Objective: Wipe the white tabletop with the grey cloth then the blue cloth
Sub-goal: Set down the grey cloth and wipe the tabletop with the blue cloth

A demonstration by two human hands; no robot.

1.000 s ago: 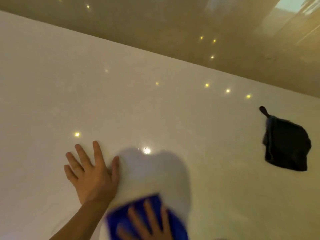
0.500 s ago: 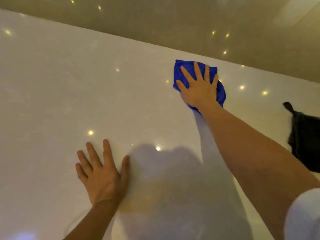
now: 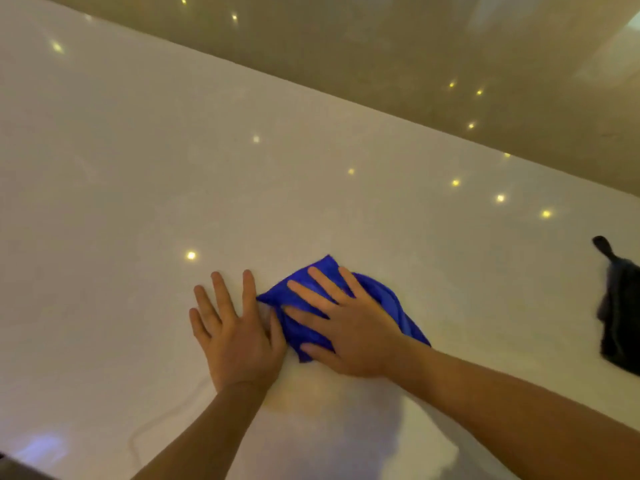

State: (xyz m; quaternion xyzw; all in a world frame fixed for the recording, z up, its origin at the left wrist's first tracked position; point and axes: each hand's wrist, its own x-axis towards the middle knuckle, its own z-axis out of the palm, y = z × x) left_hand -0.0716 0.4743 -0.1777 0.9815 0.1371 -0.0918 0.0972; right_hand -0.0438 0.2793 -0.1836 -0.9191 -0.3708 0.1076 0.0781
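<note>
A: Lower centre?
B: Left hand, fingers spread, flat on the glossy white tabletop; right hand, also flat and open, presses the crumpled bright-blue cloth, whose edge touches the left thumb.

A: Right edge?
B: Dark grey cloth, bunched on the tabletop, well apart from both hands.

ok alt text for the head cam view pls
A person's right hand presses a blue cloth flat on a glossy white tabletop, beside the left hand, which rests palm-down with fingers spread. A dark grey cloth lies apart at the right edge.
</note>
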